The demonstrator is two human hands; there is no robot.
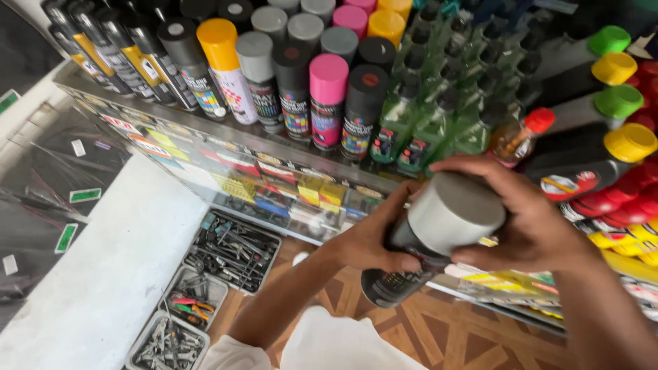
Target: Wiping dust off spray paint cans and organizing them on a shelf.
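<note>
I hold a spray can with a grey cap and a black body, tilted, in front of the shelf. My left hand grips the can's body from the left. My right hand wraps around the grey cap from the right. Just beyond the can, on the shelf, stand rows of spray cans with black, yellow, grey and pink caps, and several green bottles.
Black bottles with green and yellow caps lie stacked at right. Below the shelf, trays of tools and small parts rest on a patterned wooden floor. A white counter and packaged goods are at left.
</note>
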